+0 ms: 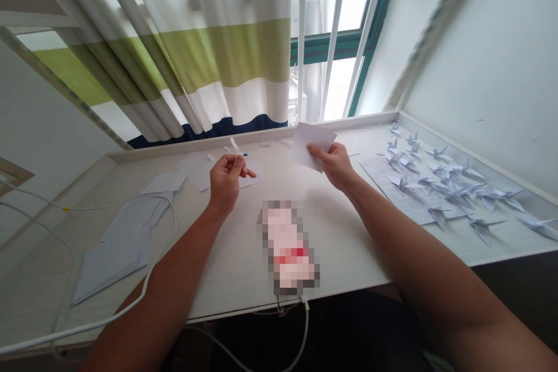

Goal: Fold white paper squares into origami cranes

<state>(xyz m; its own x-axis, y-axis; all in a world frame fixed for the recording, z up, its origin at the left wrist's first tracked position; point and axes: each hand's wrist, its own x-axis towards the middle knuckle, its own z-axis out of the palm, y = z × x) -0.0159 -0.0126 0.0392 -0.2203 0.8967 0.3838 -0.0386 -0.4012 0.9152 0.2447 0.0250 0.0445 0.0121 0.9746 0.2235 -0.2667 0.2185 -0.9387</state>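
Beneath a striped curtain [226, 52], the white desk [349, 244] bears folded paper cranes [482, 226] at right, a paper stack [115, 250] and looping cable [176, 218] at left. The right hand [333, 163] pinches a white sheet [307, 137] above its far middle; the left hand [226, 177] is curled, and I cannot tell whether it grips the white strip [234, 144] at its fingertips.

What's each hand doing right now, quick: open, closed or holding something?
Left hand: closed; whether it grips the narrow white paper-like strip cannot be told.
Right hand: closed, holding a flat white sheet of paper.
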